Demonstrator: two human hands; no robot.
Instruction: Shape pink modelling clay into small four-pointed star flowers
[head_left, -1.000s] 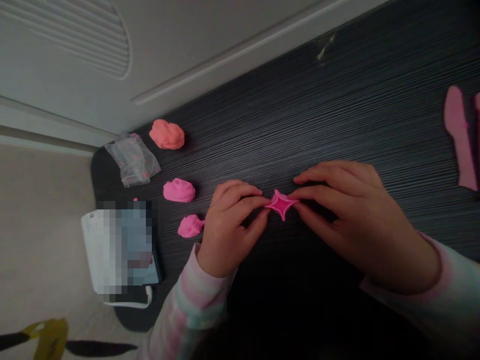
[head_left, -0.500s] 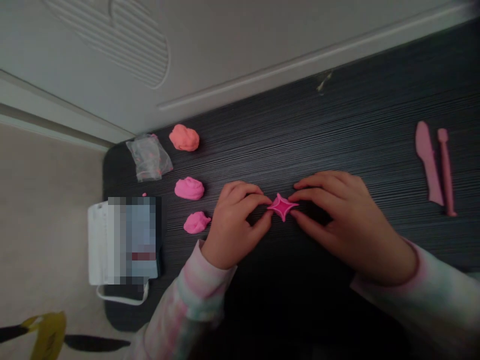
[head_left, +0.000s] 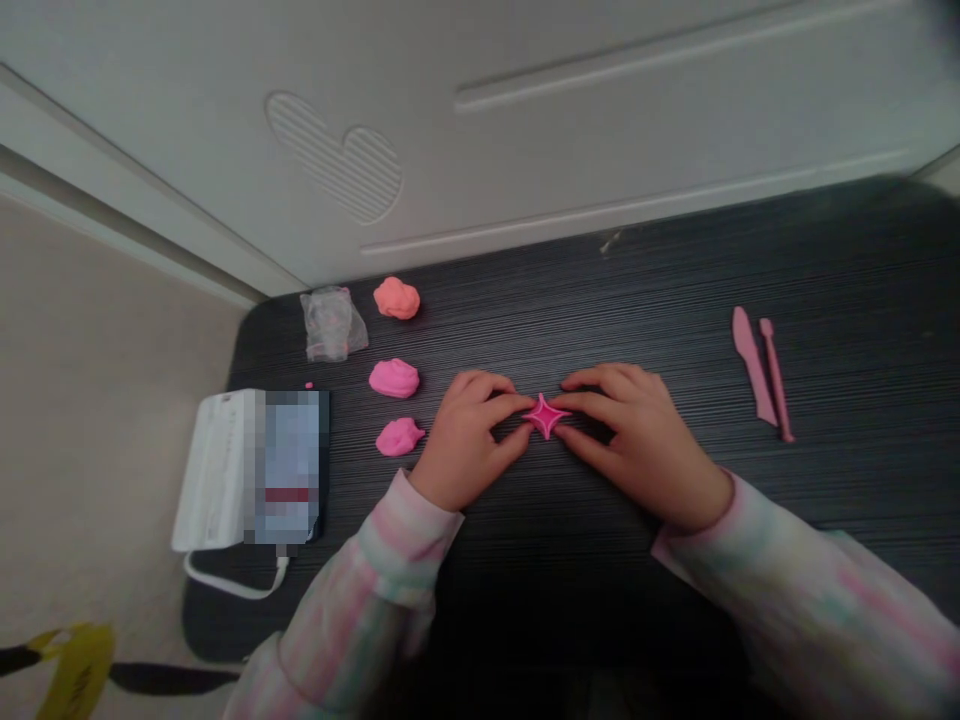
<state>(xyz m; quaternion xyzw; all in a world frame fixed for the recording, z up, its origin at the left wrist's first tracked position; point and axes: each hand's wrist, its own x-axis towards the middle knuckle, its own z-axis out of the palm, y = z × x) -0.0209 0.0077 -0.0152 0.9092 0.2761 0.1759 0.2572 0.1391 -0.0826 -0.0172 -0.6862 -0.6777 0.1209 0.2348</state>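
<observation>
Because the left hand (head_left: 466,440) and right hand (head_left: 637,437) pinch opposite points of the pink star (head_left: 547,416), it seems steadied, on or just above the dark counter (head_left: 645,300). Left of the star, two pink lumps (head_left: 394,379) and an orange lump (head_left: 397,298) sit apart, perhaps against sticking; right of it lies a pink knife (head_left: 752,362); beyond it rises a pale panel (head_left: 525,180).

The star (head_left: 546,416) looks smooth — the tabletop (head_left: 645,300) finely ridged, the bag (head_left: 333,325) thin, crinkled, see-through plastic.
</observation>
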